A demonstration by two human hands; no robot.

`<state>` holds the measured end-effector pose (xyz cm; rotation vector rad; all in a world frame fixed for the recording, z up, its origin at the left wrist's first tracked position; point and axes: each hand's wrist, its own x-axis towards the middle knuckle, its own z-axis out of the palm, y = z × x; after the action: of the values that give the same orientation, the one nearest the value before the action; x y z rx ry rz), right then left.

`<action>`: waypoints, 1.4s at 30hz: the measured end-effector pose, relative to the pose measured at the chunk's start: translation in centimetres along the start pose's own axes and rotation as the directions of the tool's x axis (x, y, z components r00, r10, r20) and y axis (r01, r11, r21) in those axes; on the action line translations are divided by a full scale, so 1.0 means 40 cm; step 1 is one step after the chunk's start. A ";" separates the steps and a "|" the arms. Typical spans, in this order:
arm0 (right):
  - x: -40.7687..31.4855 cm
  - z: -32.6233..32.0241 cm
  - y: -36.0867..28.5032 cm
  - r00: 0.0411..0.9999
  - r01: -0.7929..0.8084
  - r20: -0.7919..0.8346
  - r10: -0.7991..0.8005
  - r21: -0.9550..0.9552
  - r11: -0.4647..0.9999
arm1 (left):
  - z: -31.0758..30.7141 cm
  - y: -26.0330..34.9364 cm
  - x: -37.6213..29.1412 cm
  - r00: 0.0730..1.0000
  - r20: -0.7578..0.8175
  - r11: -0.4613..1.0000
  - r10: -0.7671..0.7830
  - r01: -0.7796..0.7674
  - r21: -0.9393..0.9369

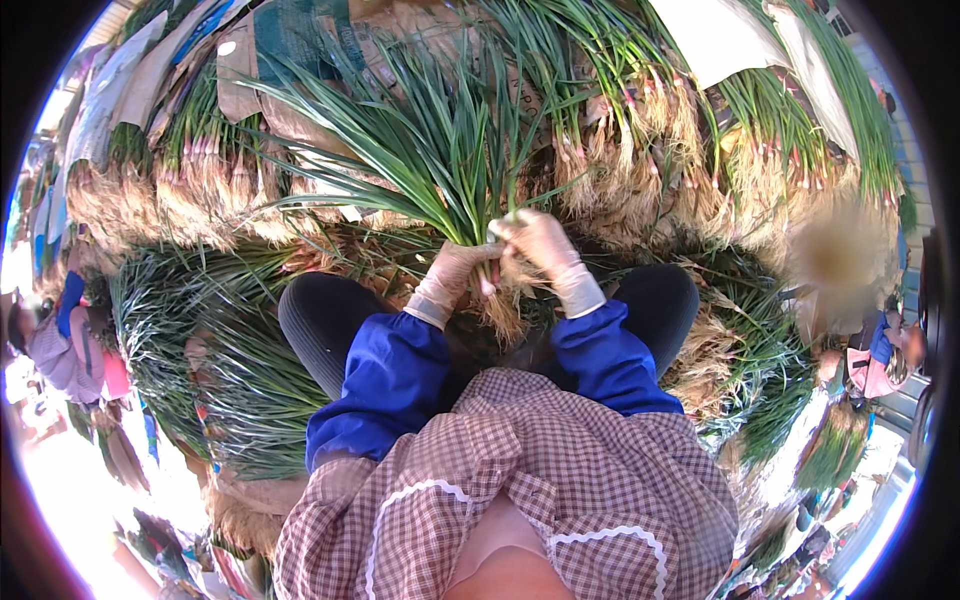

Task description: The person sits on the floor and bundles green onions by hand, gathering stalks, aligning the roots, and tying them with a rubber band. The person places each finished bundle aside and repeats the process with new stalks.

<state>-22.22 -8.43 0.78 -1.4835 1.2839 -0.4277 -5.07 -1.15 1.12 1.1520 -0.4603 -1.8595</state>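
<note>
Both my hands wear thin pale gloves and meet in front of my knees. My left hand (pixel 448 274) is closed around the lower stalks of a bunch of green garlic plants (pixel 442 157), whose leaves fan out away from me. Pale bulbs and stringy roots (pixel 501 311) hang below that grip. Close beside it, touching or nearly so, my right hand (pixel 544 244) pinches the stalk base of another garlic plant (pixel 512 176), its roots blurred under the fingers. How many stalks the right hand holds cannot be told.
Rows of rooted garlic plants (pixel 210 161) lie across the far side, with more bundles (pixel 622 142) at the right, partly under sacks (pixel 292 45). Heaps of leafy plants (pixel 255 382) flank my knees at left and right (pixel 757 360). Other people (pixel 71 349) sit at both edges.
</note>
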 end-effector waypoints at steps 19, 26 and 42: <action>0.186 -0.268 -0.081 0.885 -0.235 -0.453 -0.113 -0.641 0.731 | 0.026 0.116 -0.074 0.960 0.120 0.860 0.252 -0.165 -0.484; -0.082 -0.107 -0.139 0.801 0.123 -0.384 -0.459 -0.645 0.754 | 0.038 0.071 0.003 0.960 0.166 0.918 0.224 -0.152 -0.366; -0.022 0.032 -0.043 0.988 -0.140 0.133 0.080 0.536 0.833 | 0.005 -0.025 -0.046 0.992 0.117 0.980 -0.053 0.074 -0.184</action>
<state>-20.68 -7.34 2.13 -0.9294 1.0407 -0.5748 -5.37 0.91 1.52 0.9494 -0.3054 -1.9838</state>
